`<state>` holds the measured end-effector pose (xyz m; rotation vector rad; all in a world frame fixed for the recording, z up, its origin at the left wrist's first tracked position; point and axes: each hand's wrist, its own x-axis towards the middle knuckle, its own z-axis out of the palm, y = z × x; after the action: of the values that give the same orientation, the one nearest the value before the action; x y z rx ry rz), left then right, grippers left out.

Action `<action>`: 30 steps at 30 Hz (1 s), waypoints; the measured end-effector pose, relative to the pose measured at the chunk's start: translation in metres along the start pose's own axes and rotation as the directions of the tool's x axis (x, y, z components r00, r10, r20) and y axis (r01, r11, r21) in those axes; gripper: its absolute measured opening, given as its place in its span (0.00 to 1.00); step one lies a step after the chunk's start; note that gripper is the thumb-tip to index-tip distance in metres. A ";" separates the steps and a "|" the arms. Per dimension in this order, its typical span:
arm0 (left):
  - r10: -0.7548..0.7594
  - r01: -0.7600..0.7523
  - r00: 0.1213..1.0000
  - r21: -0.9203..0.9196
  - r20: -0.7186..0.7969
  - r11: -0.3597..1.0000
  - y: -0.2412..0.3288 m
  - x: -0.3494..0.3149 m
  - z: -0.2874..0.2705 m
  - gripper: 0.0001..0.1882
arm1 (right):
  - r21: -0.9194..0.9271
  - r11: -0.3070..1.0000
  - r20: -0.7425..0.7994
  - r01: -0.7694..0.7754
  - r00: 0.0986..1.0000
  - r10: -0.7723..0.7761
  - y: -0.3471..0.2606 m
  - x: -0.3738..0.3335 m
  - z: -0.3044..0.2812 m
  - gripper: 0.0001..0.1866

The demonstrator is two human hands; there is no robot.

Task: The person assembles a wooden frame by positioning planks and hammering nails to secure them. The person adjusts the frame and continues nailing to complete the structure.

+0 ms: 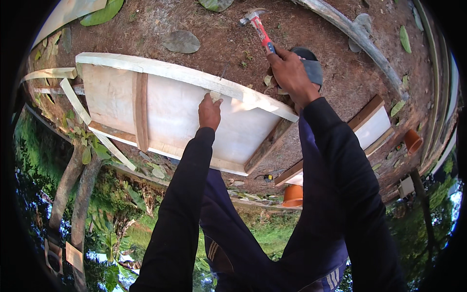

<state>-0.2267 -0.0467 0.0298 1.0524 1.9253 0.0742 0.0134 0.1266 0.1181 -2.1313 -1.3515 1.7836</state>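
A hammer (260, 31) with a red and blue handle is gripped in my right hand (293, 75), its metal head raised toward the far side. My left hand (209, 114) is closed at the wooden frame's far rail (180, 77), fingertips pinching a small pale piece (215, 96) beside the rail's inner edge. A thin nail (224, 70) appears to stand up from that rail, just beyond my left fingers. The wooden frame holds a whitish panel (170, 109), crossed by a brown batten (140, 112). Whether the hammer touches anything is not visible; its head looks raised in the air.
My sandalled foot (311, 70) is beyond the frame's right end. Loose wood strips (75, 100) lie at left, and a long branch (357, 36) at far right. A second framed panel (374, 127) and orange pots (293, 196) are on the right. Dry leaves (181, 42) litter the soil.
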 end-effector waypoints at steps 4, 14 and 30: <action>0.054 -0.053 0.998 0.058 -0.013 0.997 -0.010 0.004 0.004 0.18 | 0.074 0.973 0.236 -0.220 0.952 0.197 0.001 -0.032 0.012 0.21; 0.005 -0.006 1.000 0.038 0.011 0.999 0.000 0.000 -0.004 0.19 | 0.561 0.784 -0.033 -0.266 0.939 0.342 0.000 -0.025 0.019 0.20; -0.003 0.002 1.000 0.039 0.010 0.999 -0.008 0.003 0.002 0.20 | 0.322 0.857 0.148 -0.403 0.915 0.375 -0.011 -0.060 0.042 0.14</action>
<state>-0.2311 -0.0506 0.0228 1.0743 1.9262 0.0300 -0.0250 0.0761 0.1562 -2.2596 -0.5648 2.0737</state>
